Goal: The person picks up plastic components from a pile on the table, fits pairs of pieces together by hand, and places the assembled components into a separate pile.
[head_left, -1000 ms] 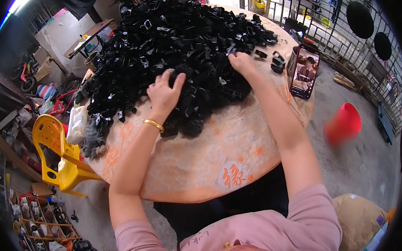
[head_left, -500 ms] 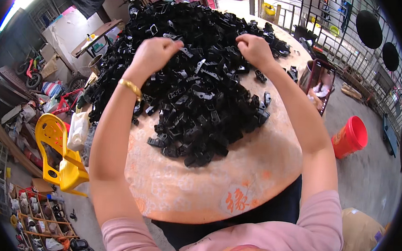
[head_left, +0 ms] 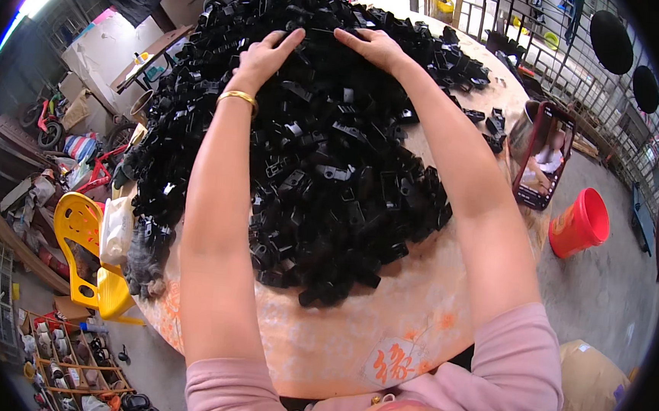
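Across the big round table, I see a huge pile of small black plastic parts, and it fills most of the top. From far away, I have both hands at the back of the pile, close to each other with a little gap between them. My left hand is on the left side, and its thumb is spread away from the other fingers. My right hand is on the right side, with its thumb and fingers spread too, and its thumb points at the other hand. Some fingertips are hard to see against all that black. One fat lump of the pile bulges down between my two arms, toward the front edge. A few loose parts sit off to the right, near the phone, which stands up at the table's edge with its screen lit. The tablecloth is pale orange with flowers on it. I can see a gold bracelet on the left wrist. Past the right edge, a red bucket is on the gray floor. Over on the left is a yellow chair, and below it is a wooden rack with shoes.
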A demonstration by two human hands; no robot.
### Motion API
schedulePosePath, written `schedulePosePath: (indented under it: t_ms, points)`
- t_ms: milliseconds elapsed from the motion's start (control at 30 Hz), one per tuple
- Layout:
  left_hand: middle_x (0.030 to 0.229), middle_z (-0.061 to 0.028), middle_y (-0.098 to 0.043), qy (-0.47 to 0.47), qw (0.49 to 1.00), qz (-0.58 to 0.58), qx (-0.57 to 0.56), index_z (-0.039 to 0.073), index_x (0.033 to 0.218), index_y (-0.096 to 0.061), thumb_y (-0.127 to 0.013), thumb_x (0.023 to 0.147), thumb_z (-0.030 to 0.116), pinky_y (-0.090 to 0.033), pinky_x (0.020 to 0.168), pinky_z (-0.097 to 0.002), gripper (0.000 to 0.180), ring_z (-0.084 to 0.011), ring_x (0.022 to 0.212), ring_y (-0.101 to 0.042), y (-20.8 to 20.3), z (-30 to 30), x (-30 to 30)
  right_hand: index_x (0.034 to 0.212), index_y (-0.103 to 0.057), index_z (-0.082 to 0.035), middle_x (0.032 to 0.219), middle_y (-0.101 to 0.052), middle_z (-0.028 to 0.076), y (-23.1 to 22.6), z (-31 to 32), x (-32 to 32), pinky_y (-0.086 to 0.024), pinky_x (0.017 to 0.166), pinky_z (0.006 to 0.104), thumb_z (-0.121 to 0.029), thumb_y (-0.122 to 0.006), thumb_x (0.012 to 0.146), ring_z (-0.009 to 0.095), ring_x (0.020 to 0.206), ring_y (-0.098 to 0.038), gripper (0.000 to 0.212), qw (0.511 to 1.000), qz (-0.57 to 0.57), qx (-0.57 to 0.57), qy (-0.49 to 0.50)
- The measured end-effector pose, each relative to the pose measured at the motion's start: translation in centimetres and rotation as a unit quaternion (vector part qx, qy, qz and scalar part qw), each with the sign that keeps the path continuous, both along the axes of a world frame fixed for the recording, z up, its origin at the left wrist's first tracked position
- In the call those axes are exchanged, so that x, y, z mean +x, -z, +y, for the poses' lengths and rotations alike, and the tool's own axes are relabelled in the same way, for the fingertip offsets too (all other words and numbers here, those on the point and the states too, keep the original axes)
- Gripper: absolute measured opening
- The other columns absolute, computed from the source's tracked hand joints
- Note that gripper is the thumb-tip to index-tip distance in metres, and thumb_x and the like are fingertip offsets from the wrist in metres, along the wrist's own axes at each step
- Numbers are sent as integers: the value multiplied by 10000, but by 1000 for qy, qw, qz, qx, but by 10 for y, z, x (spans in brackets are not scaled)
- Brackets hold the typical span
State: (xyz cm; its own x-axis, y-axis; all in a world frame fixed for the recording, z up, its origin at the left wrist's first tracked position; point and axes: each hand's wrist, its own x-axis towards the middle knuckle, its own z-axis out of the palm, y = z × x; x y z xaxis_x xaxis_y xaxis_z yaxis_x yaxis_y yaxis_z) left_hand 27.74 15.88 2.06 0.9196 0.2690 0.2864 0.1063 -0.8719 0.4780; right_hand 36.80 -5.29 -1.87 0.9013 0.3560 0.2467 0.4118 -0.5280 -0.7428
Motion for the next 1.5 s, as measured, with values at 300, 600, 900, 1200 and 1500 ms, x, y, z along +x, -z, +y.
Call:
schedulePosePath:
  t_ms: [300,600,900,1200,1500]
  points:
    - [1111,-183,-597,129,989,6,-72,112,1156,-588,-480,768,633,-373,954,-359,658,-313,1096,-529,12,-25,-26,1096,-615,-49,1169,-562,165,4,-20,-56,-405,939,340,-752,-520,646,301,1094,-527,840,998,-56,-15,-22]
    - [1092,-177,-603,187,969,-114,-113,33,1086,-606,-497,835,507,-399,912,-315,548,-275,1041,-558,33,-57,-80,911,-682,-79,991,-620,163,24,-52,-112,-453,819,352,-507,-566,779,321,946,-574,463,980,-193,51,16]
    - [1107,-190,-547,151,919,-277,237,96,984,-666,-513,857,439,-436,840,-375,396,-345,990,-516,19,-102,-161,992,-652,-93,848,-637,123,25,-87,-161,-480,707,329,-304,-649,789,280,769,-610,293,907,-383,171,33]
    - [861,-100,-519,333,912,-162,175,39,885,-604,-697,694,193,-438,669,-341,262,-277,767,-508,47,-184,-276,968,-660,-63,762,-634,97,37,-156,-268,-430,586,257,-241,-688,773,173,647,-520,266,970,-215,113,6]
    - [900,-99,-529,302,935,-149,112,16,876,-566,-674,665,68,-457,684,-336,242,-256,780,-533,79,-191,-289,1029,-620,-68,831,-615,105,55,-174,-326,-468,627,298,-70,-698,713,258,703,-562,325,926,-370,31,-73]
